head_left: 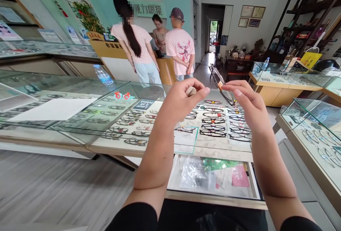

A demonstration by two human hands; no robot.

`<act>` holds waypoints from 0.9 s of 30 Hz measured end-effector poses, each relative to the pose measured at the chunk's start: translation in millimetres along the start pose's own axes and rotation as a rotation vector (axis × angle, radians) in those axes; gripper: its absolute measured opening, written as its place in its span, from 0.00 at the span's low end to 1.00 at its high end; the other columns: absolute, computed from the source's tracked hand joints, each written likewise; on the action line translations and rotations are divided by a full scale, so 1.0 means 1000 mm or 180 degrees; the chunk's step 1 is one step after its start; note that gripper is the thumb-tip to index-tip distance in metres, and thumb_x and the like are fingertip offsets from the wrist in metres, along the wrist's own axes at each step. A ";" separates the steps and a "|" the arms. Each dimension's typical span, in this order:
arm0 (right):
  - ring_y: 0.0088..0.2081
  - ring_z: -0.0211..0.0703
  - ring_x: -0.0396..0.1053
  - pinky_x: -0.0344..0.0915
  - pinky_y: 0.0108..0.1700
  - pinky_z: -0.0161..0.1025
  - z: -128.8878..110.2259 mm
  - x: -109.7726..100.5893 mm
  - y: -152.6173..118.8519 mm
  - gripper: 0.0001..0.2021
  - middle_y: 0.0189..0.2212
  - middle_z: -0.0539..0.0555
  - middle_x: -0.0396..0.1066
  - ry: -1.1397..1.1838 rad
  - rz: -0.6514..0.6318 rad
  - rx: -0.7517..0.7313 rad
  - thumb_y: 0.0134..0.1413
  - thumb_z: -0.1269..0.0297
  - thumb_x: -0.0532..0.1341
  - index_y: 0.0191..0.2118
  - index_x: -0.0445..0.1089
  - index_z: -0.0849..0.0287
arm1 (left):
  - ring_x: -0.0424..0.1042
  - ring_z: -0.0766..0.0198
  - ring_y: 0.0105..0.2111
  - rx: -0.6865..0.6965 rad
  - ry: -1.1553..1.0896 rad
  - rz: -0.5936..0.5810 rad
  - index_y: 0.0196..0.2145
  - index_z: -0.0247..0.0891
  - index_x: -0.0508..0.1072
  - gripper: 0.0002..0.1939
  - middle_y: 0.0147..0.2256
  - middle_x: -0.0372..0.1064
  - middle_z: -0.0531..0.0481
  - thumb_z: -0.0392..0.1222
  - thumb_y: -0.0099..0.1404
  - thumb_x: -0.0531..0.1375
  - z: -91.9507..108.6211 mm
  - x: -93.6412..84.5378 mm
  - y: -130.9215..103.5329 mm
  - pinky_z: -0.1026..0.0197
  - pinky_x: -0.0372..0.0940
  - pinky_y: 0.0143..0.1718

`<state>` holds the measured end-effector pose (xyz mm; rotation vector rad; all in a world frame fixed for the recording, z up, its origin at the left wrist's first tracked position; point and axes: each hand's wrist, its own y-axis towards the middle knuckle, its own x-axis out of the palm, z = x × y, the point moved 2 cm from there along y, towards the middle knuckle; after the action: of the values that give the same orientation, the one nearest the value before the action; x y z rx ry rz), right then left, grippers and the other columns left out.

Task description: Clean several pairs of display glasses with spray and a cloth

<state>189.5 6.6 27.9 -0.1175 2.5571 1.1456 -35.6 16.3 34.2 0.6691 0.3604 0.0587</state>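
Observation:
My right hand (pixel 246 101) pinches a pair of dark-framed eyeglasses (pixel 220 83), held up and tilted above the display case. A small orange patch shows on a lens near my fingertips. Across from it, my left hand (pixel 183 97) is closed, thumb pointing right, around a small greyish-white piece (pixel 190 91) that I cannot make out further. The two hands are apart, and the left does not touch the eyeglasses. Below them, rows of eyeglasses (pixel 213 128) lie in the glass display case (pixel 98 145).
Under the case, an open drawer (pixel 255 184) holds plastic bags (pixel 195 174) and a pink piece (pixel 240 177). A water bottle (pixel 103 75) and white sheet (pixel 55 109) are on the left glass. Another case (pixel 314 131) stands right. Several people are at a counter (pixel 167 69) ahead.

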 end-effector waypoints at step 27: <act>0.16 0.33 0.49 0.50 0.26 0.42 -0.003 0.013 -0.017 0.37 0.08 0.47 0.53 0.0805 0.0083 0.0901 0.68 0.43 0.62 0.09 0.58 0.54 | 0.60 0.67 0.21 0.1486 0.0577 0.1215 0.30 0.43 0.75 0.14 0.20 0.63 0.58 0.50 0.71 0.68 -0.007 0.038 -0.008 0.61 0.59 0.26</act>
<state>180.3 -5.9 13.7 -0.1703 2.9222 0.8088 -2.6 20.4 12.0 1.1941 0.4210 0.4100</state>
